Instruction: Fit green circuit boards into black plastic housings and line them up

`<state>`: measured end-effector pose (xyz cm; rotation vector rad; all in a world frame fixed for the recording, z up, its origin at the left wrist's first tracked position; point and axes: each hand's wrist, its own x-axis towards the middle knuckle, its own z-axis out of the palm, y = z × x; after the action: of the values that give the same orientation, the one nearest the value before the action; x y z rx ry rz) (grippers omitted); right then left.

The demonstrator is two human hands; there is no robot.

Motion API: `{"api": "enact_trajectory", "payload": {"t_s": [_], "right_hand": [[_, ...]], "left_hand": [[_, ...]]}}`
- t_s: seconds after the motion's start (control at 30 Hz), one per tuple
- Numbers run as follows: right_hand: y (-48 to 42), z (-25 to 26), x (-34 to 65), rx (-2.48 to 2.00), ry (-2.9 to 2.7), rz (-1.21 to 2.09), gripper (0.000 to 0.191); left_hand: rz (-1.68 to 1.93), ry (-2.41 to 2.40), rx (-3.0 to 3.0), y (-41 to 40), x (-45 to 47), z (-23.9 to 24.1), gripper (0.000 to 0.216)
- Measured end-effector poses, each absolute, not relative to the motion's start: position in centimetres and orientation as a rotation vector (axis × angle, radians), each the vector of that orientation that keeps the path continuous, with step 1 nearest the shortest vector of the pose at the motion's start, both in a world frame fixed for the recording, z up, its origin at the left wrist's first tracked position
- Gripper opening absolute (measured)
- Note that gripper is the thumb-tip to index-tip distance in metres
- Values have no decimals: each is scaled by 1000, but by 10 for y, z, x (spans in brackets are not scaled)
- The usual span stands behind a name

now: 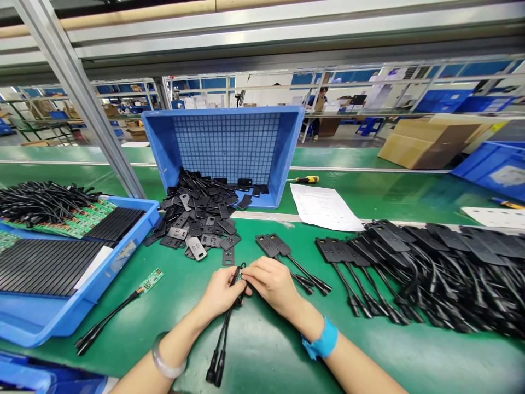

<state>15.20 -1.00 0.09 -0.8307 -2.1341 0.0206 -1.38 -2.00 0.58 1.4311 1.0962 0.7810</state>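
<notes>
My left hand [223, 293] is closed around a black plastic housing [241, 266] with a small green circuit board [238, 277] in it. Two black cables [221, 342] with plug ends hang from it toward me. The fingertips of my right hand [273, 282] are pinched together at the board's right edge, touching it; they partly hide the board. On the mat to the left lies a loose circuit board [151, 280] with two black cables. Just beyond my right hand rest two black cased units [274, 244], their cables pointing right and toward me.
A blue crate [219, 109] stands on its side, a heap of black housings [200, 219] spilling from it. Left is a blue bin [118, 265] of cabled boards. Many cased units [410, 246] lie at right. Behind are paper [324, 207], a screwdriver [307, 179] and a carton [426, 142].
</notes>
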Motion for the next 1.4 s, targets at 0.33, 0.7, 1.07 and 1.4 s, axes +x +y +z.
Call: {"api": "enact_trajectory", "payload": {"t_s": [0.33,0.7,1.07,1.4], "right_hand": [[-8,7,155,-817,-2250,36,23],[33,39,172,-1505,-2312,226,13],[116,45,208,-2132,-2062,43,19],[88,39,97,-1892,-2231,358,56]], "left_hand": [[737,1112,1432,-20,-15,7,9],[817,1051,1179,-13,-20,11,41],[829,974,1121,-14,-20,11,56],[826,866,1089,-16,-23,13,65]]}}
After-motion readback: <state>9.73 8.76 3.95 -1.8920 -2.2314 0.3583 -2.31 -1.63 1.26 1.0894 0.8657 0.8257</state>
